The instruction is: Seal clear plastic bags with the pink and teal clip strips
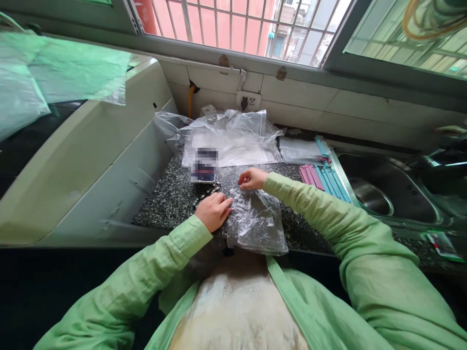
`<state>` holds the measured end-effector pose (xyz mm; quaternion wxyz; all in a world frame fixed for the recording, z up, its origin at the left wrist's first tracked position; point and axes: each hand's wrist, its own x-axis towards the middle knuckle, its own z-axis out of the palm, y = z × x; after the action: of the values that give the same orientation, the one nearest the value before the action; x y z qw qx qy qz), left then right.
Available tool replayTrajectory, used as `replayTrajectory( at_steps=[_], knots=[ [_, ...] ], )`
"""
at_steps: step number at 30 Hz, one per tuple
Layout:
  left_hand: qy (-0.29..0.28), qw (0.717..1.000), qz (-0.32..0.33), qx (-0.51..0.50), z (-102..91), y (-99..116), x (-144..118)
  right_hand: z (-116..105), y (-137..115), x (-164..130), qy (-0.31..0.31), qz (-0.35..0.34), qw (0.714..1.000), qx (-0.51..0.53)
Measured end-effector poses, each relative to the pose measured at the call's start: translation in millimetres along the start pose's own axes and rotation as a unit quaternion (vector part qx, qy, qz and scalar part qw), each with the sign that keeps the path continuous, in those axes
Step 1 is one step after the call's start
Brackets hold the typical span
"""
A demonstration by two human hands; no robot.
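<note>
Pinching an unlabelled clear bag [255,221], left hand [213,211] and right hand [251,178].

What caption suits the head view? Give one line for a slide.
Left hand flat on a clear plastic bag on the speckled counter, right hand pinching its top edge.

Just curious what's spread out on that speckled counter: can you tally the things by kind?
Clear plastic bag under both hands: 1
Pile of clear plastic bags at the back: 1 pile, bags too overlapped to count
Pink sealing clips: a cluster, number unclear
Blue sealing clips: a cluster, number unclear
Total: 4 kinds
</note>
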<state>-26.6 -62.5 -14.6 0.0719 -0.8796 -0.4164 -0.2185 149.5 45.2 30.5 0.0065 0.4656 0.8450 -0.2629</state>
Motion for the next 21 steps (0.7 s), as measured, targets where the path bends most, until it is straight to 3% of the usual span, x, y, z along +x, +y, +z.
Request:
replayTrajectory(
  at_steps=[5,9,15,21],
  knots=[
    [-0.005,1.0,0.005,0.014,4.0,0,-1,5,-3,7,-0.02,-0.001,1.0,0.017],
    [0.002,1.0,0.008,0.012,5.0,0,-2,10,-6,11,0.007,-0.017,0.999,0.047],
    [0.02,1.0,-0.018,-0.004,3.1,2,-1,20,-13,10,0.038,0.014,0.999,-0.017],
    [0.005,1.0,-0.022,-0.007,7.6,4,3,23,-12,9,0.049,0.024,0.999,-0.002]
  ],
)
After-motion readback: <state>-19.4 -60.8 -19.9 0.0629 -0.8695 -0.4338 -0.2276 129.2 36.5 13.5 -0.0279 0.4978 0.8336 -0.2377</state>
